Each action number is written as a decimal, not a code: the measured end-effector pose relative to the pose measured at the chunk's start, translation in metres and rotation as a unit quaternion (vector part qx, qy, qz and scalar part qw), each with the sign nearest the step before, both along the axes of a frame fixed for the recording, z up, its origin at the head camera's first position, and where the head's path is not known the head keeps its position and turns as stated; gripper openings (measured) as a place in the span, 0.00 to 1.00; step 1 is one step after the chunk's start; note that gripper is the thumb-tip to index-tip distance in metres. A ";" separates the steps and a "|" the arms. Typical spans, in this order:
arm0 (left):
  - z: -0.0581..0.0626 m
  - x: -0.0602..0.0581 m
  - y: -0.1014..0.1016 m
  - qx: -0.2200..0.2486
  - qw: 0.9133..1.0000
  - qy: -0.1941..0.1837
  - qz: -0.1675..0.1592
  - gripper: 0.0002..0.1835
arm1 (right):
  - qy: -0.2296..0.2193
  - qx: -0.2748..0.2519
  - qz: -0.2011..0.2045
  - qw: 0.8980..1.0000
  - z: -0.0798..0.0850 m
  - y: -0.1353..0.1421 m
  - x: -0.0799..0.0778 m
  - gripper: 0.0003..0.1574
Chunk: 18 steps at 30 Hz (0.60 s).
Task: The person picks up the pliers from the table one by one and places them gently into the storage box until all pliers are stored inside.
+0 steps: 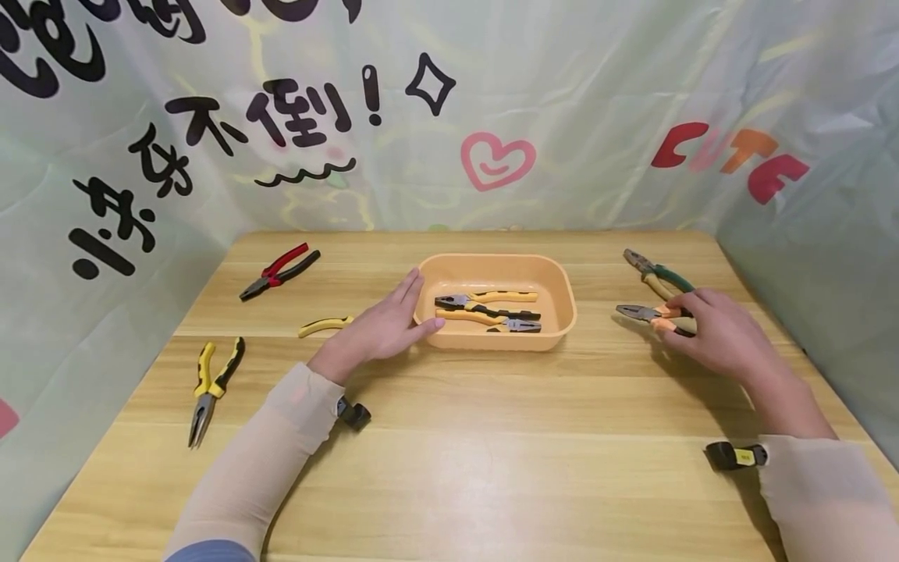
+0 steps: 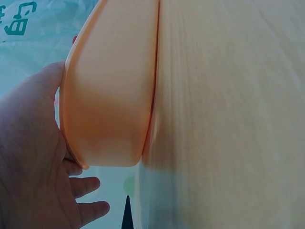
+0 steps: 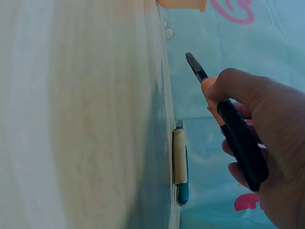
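Observation:
My right hand (image 1: 723,332) grips combination pliers (image 1: 637,312) with orange and black handles, jaws pointing left; in the right wrist view the pliers (image 3: 243,148) are raised off the table. Just behind them lie pliers with green and cream handles (image 1: 674,277). My left hand (image 1: 379,324) rests against the left end of a peach plastic tray (image 1: 499,341), thumb over the rim and other fingers fairly straight along its outside. Two yellow-and-black-handled pliers (image 1: 502,297) lie inside the tray. A yellow handle (image 1: 325,326) shows beside my left hand, the rest hidden behind it.
Pliers with red and black handles (image 1: 277,273) lie at the back left. Long-nose pliers with yellow and black handles (image 1: 211,386) are nearer on the left. A printed cloth (image 1: 583,101) hangs around the back and sides of the wooden table (image 1: 492,468).

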<state>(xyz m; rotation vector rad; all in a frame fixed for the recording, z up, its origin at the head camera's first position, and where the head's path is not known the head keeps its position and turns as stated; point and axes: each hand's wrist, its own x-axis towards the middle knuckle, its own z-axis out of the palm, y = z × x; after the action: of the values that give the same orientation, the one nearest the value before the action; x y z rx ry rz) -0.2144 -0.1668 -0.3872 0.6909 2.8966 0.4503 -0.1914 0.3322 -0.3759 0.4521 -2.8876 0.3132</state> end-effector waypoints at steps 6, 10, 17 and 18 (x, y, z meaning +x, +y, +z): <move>0.001 -0.001 0.001 -0.007 1.000 0.002 0.001 0.57 | 0.010 0.002 0.016 1.000 0.001 -0.004 0.000 0.28; 0.001 -0.001 0.001 -0.015 1.000 0.018 -0.005 0.57 | 0.017 -0.002 0.022 1.000 0.002 -0.007 0.000 0.27; 0.001 0.000 0.001 -0.036 0.999 0.038 -0.012 0.57 | 0.013 -0.009 0.018 1.000 0.004 -0.014 0.002 0.27; 0.001 0.000 0.000 -0.037 0.998 0.040 -0.013 0.57 | 0.012 -0.010 0.018 1.000 0.004 -0.016 0.002 0.26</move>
<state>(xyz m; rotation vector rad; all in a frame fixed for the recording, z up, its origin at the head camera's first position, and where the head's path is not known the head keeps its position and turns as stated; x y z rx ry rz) -0.2145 -0.1665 -0.3862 0.7516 2.9577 0.3162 -0.1892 0.3166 -0.3716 0.5018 -2.8528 0.3405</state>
